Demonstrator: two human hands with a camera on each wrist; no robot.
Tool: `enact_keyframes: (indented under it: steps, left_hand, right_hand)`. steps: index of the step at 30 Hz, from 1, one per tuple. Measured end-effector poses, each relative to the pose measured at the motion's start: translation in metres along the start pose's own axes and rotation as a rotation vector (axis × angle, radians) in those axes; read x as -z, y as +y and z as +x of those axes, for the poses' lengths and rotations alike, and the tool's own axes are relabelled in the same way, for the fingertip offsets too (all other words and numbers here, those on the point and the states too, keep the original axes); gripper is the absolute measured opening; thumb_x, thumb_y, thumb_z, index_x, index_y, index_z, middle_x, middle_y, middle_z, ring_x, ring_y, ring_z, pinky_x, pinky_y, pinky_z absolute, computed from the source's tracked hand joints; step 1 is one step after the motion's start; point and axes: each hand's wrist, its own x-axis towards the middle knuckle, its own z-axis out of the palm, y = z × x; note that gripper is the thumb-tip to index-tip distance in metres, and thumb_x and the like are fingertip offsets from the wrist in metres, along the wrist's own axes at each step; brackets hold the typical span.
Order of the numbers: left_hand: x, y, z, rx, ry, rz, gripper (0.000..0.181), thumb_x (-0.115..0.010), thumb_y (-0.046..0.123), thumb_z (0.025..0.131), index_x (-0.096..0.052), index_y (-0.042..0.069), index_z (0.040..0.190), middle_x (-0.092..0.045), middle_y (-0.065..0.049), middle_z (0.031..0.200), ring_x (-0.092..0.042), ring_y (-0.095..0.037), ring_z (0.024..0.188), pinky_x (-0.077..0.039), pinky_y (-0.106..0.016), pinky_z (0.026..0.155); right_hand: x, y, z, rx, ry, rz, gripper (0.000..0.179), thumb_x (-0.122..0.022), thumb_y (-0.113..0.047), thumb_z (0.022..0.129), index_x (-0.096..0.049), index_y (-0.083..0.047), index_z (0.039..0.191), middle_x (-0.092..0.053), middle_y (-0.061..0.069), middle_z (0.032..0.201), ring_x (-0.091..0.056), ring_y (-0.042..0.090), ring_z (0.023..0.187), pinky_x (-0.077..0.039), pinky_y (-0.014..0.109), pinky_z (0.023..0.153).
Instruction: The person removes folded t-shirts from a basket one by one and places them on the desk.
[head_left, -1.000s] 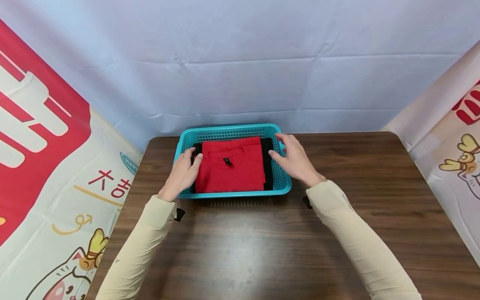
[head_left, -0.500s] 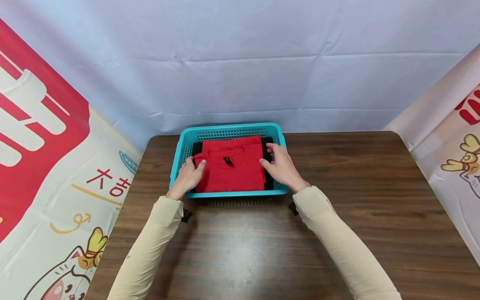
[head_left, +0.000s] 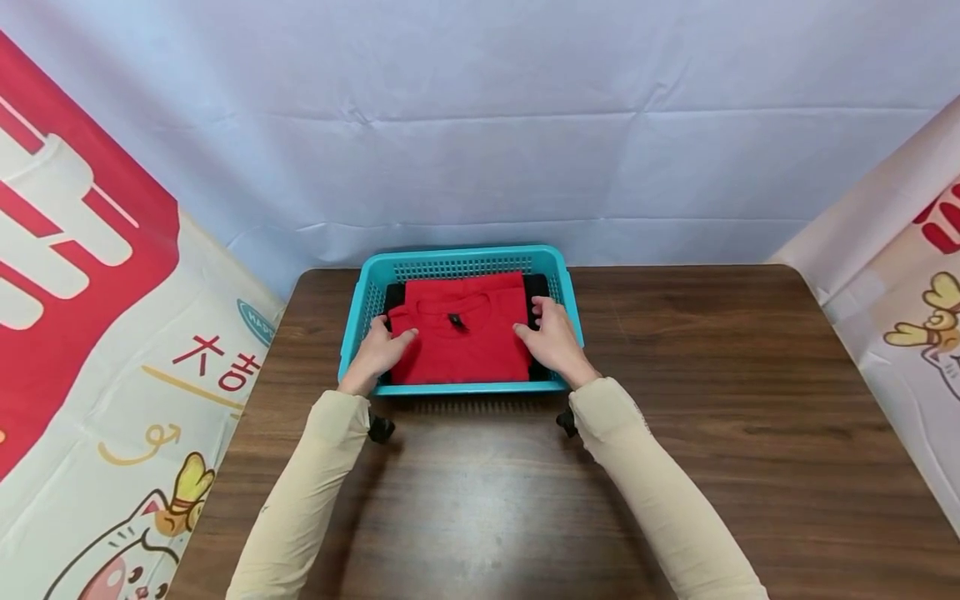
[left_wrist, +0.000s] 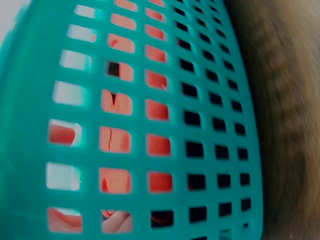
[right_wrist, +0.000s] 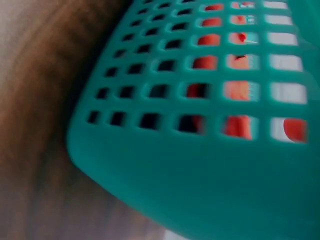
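Note:
A folded red T-shirt point(head_left: 468, 346) with a dark neck label lies on folded black cloth point(head_left: 537, 288) in a teal plastic basket point(head_left: 465, 388). My left hand point(head_left: 377, 352) reaches over the basket's left side, its thumb on the shirt and its other fingertips down by the shirt's left edge. Over the right side, my right hand point(head_left: 555, 340) has its thumb at the shirt's right edge and bent fingers over the black cloth. Whether either hand pinches the cloth is hidden. Both wrist views mostly show the basket's perforated walls point(left_wrist: 137, 150), with red and black cloth through the holes.
The basket stands at the back of a brown wooden table point(head_left: 712, 400), close to a white hanging cloth point(head_left: 495, 133). Printed cloths point(head_left: 112, 467) hang at the left and right sides.
Both hands have moved inward, the right one to the left and the left one slightly to the right, so their thumbs now reach the shirt's sides. The basket and shirt have hardly shifted.

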Motion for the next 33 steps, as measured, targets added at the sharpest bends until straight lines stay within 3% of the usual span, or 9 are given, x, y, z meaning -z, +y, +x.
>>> enact_keyframes:
  steps: [7, 13, 17, 21, 33]
  left_hand:
    - [-0.003, 0.001, 0.005, 0.04, -0.015, -0.101, 0.086, -0.054, 0.038, 0.096, 0.002, 0.007, 0.154, -0.018, -0.017, 0.157, -0.023, -0.035, 0.141, -0.031, -0.05, 0.114]
    - [-0.003, -0.006, 0.01, 0.048, -0.019, -0.22, 0.076, -0.056, 0.034, 0.096, -0.012, 0.006, 0.151, -0.035, -0.016, 0.146, -0.039, -0.031, 0.13, -0.04, -0.046, 0.108]
    - [-0.001, -0.007, 0.012, 0.05, -0.042, -0.231, 0.073, -0.056, 0.035, 0.096, -0.016, 0.007, 0.151, -0.039, -0.014, 0.142, -0.044, -0.029, 0.126, -0.043, -0.044, 0.105]
    - [-0.001, -0.008, 0.013, 0.064, -0.047, -0.236, 0.071, -0.056, 0.034, 0.097, -0.018, 0.007, 0.15, -0.041, -0.013, 0.141, -0.046, -0.029, 0.124, -0.045, -0.043, 0.103]
    - [0.0, -0.003, 0.01, 0.048, -0.063, -0.291, 0.066, -0.056, 0.026, 0.098, -0.019, 0.009, 0.15, -0.043, -0.013, 0.14, -0.048, -0.03, 0.122, -0.048, -0.043, 0.1]
  right_hand:
    - [-0.007, 0.005, 0.004, -0.078, -0.034, 0.039, 0.067, -0.059, -0.025, 0.095, -0.025, -0.003, 0.149, -0.039, 0.018, 0.144, -0.05, 0.034, 0.122, -0.05, 0.047, 0.097]
    - [-0.008, 0.005, 0.005, -0.066, -0.063, -0.02, 0.073, -0.06, -0.026, 0.094, -0.022, 0.0, 0.15, -0.039, 0.019, 0.144, -0.047, 0.034, 0.125, -0.049, 0.047, 0.099]
    - [-0.007, 0.005, 0.006, -0.071, -0.091, -0.086, 0.075, -0.059, -0.028, 0.094, -0.019, 0.001, 0.15, -0.04, 0.019, 0.143, -0.042, 0.034, 0.129, -0.047, 0.048, 0.1]
    - [-0.008, 0.006, 0.008, -0.087, -0.115, -0.108, 0.075, -0.059, -0.031, 0.094, -0.019, 0.001, 0.149, -0.044, 0.019, 0.137, -0.046, 0.034, 0.124, -0.048, 0.049, 0.099]
    - [-0.005, 0.005, 0.009, -0.117, -0.163, -0.025, 0.073, -0.06, -0.031, 0.095, -0.022, 0.0, 0.149, -0.054, 0.017, 0.126, -0.056, 0.03, 0.112, -0.05, 0.044, 0.095]
